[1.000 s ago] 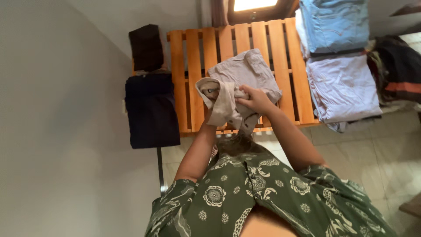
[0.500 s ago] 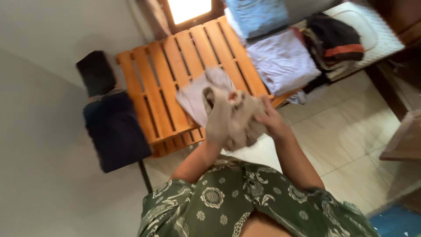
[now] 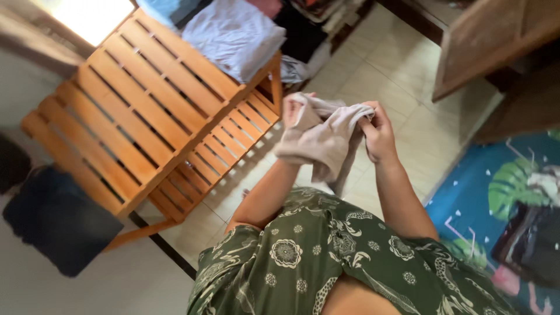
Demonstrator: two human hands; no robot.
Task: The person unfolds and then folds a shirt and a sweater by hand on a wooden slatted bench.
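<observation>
A beige garment (image 3: pixel 324 137) is bunched between both my hands, lifted clear above the tiled floor to the right of the slatted wooden table (image 3: pixel 134 111). My left hand (image 3: pixel 294 108) is mostly wrapped inside the cloth at its upper left, gripping it. My right hand (image 3: pixel 378 131) pinches the garment's right edge, fingers curled on the fabric. Part of the cloth hangs down below my hands.
A pale lavender folded cloth (image 3: pixel 233 35) lies on the table's far corner, with more clothes behind it. A dark bag (image 3: pixel 55 219) sits at the left. A wooden cabinet (image 3: pixel 496 46) stands at upper right; a blue leaf-patterned mat (image 3: pixel 501 192) covers the floor at right.
I have carried the garment off the table and to the right, over the floor. The view has swung right, bringing the cabinet and the blue mat into sight.
</observation>
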